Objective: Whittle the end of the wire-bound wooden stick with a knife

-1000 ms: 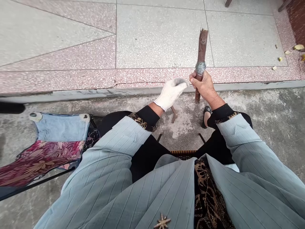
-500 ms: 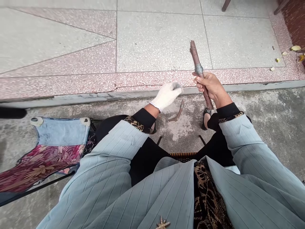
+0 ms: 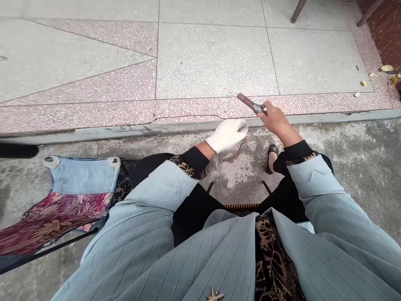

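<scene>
My right hand point(image 3: 274, 120), bare, is closed around a brown wooden stick point(image 3: 246, 100) with a band of grey wire wound round it just above my fist. The stick lies almost level and points up-left over the pink floor strip. My left hand point(image 3: 227, 134), in a white glove, hangs just left of it with fingers curled over the upper end of a bent brown piece point(image 3: 233, 155). The lower end of that piece rests on the concrete between my knees.
A folding stool with a denim and red floral seat point(image 3: 75, 188) stands at my left. The terrazzo step edge point(image 3: 125, 129) runs across ahead of me. My shoe point(image 3: 271, 155) is under the right hand. Chair legs point(image 3: 296, 10) and dry leaves point(image 3: 386, 68) lie far right.
The stick swung from upright on the ground to nearly level, pointing left. My gloved hand left the stick, dropped and closed on the bent piece.
</scene>
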The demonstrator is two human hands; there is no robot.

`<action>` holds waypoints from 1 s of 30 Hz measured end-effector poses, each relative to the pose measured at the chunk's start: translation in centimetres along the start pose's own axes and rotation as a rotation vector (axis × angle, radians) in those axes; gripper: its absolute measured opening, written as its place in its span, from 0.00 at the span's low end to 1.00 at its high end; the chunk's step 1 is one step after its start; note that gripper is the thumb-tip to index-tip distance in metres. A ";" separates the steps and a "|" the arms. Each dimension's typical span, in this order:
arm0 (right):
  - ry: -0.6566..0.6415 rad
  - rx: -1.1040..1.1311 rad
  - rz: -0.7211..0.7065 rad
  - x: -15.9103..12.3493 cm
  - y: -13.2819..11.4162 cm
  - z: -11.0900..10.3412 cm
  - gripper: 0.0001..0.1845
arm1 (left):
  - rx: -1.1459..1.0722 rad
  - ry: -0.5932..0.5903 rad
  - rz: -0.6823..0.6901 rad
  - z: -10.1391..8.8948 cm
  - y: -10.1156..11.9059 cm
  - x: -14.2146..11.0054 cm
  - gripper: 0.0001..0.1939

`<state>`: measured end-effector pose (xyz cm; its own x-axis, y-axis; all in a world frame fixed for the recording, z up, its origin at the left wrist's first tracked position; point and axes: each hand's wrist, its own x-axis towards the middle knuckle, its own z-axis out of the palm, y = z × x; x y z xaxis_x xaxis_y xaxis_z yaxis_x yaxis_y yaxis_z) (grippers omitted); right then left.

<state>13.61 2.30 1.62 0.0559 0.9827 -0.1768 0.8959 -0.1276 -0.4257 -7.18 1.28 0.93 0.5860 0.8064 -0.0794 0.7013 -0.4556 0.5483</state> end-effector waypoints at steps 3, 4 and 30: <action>-0.189 -0.290 -0.046 -0.5 -0.3 -0.8 0.18 | 0.206 0.021 0.045 0.4 -0.2 0.0 0.16; -0.301 -0.360 -0.069 -0.6 -0.4 -1.0 0.18 | 0.265 0.013 0.062 0.6 -0.2 -0.1 0.17; -0.365 1.155 -0.102 -1.3 1.3 -3.9 0.24 | -0.295 -0.124 0.147 -1.8 -2.6 0.1 0.16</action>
<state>16.42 1.35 4.81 -0.2860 0.9234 -0.2562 -0.0419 -0.2791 -0.9593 -9.66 3.24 1.02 0.7299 0.6797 -0.0726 0.4687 -0.4203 0.7770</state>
